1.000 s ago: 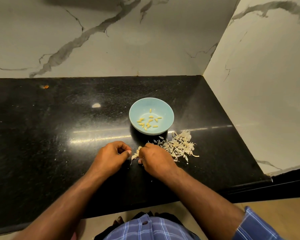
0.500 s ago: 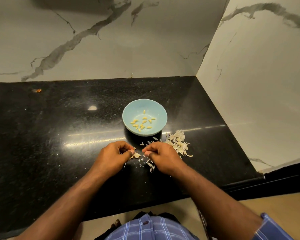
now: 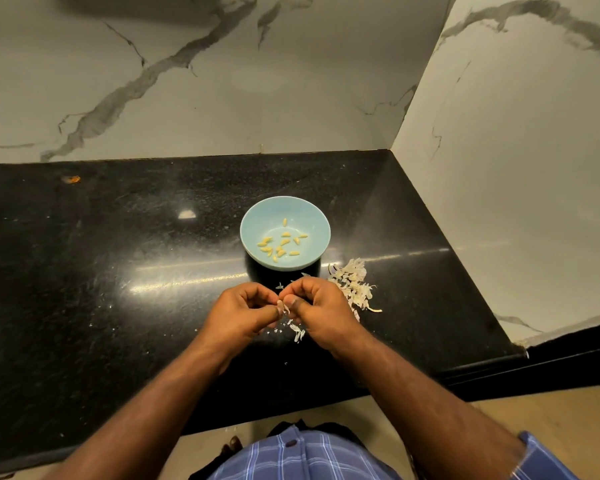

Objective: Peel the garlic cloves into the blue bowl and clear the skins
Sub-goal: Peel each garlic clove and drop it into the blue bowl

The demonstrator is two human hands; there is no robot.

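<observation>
A light blue bowl (image 3: 312, 216) stands on the black counter (image 3: 118, 265) and holds several peeled yellow garlic cloves (image 3: 280, 243). Just in front of the bowl, my left hand (image 3: 241, 315) and my right hand (image 3: 321, 311) meet, fingers curled. Between their fingertips they pinch a small garlic clove (image 3: 284, 307) with pale skin hanging from it. A few loose skins (image 3: 297, 332) lie under the hands. A bigger pile of skins (image 3: 352, 282) lies to the right of the bowl, partly hidden by my right hand.
Marble walls close the counter at the back and on the right. The counter's front edge (image 3: 291, 415) runs just below my forearms. A small orange speck (image 3: 71, 179) lies far left near the back wall. Tiny skin flakes dot the counter left of my hands.
My hands have lifted a little and drawn closer together on the clove. More skin has come off and dropped onto the counter beneath them.
</observation>
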